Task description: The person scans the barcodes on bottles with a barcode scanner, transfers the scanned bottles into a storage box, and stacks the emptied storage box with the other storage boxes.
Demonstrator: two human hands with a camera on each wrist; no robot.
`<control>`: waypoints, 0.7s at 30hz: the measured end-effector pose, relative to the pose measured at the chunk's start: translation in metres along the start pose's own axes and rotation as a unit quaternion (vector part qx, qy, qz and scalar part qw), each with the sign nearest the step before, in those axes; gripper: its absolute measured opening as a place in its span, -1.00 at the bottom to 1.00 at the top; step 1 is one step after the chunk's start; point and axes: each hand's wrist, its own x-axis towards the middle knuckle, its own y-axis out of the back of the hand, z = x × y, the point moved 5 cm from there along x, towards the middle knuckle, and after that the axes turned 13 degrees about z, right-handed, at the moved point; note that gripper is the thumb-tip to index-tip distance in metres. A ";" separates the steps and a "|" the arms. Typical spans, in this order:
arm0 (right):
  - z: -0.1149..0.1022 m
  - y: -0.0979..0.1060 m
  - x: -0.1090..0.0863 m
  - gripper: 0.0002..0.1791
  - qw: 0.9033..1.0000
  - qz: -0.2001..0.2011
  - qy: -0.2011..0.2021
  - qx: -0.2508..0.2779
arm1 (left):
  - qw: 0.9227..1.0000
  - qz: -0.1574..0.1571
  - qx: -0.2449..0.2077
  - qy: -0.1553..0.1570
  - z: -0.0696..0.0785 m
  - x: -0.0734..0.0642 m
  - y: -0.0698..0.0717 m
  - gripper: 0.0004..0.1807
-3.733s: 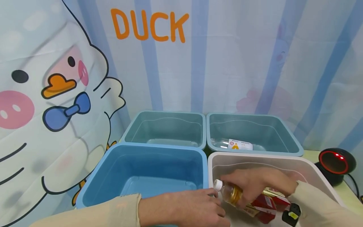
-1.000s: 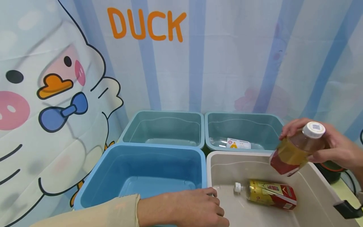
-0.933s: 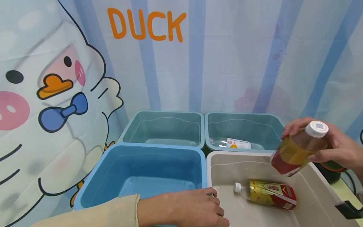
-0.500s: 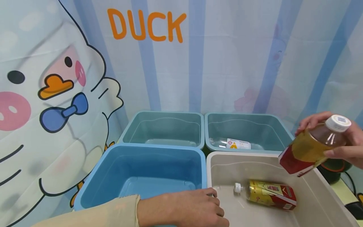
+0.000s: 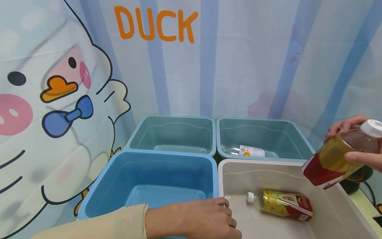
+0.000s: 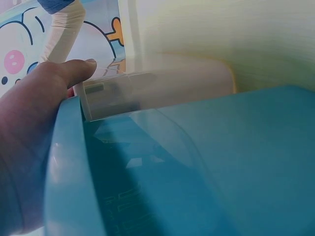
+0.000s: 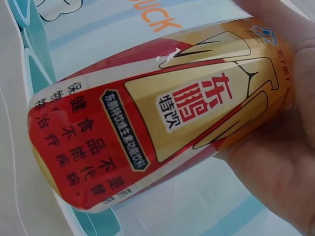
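Note:
My right hand (image 5: 367,159) holds a plastic drink bottle (image 5: 332,161) with a gold-and-red label and white cap. It is tilted, cap up and to the right, above the right side of the beige bin (image 5: 264,162). Thumb and fingers wrap its upper part; the right wrist view shows the label's red end. A similar bottle (image 5: 286,204) lies on its side inside that bin, cap to the left. My left hand (image 5: 200,219) rests by the rim between the blue bin (image 5: 167,153) and the beige bin, fingers loosely bent, holding no bottle.
Two teal bins stand behind: the left one (image 5: 179,118) and the right one (image 5: 259,121), where a clear bottle with a white label (image 5: 252,151) lies. A dark device (image 5: 353,184) with a cable stands right of the beige bin. A printed curtain (image 5: 232,66) hangs behind.
Earlier my right hand was down in the beige bin among the bottles. It has lifted one out and carried it right, the other staying behind. My left hand has stayed put.

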 end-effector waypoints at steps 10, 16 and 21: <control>0.001 0.024 0.005 -0.51 0.995 0.084 0.041 0.044 | 1.000 0.003 -0.012 0.000 0.000 0.000 0.002 -0.58; 0.011 0.040 0.002 -0.59 0.994 0.100 0.032 0.041 | 1.000 -0.006 -0.001 0.001 0.000 0.001 0.002 -0.60; 0.018 0.058 -0.001 -0.54 0.992 0.122 0.015 0.029 | 1.000 -0.002 -0.006 -0.001 0.000 0.000 0.002 -0.60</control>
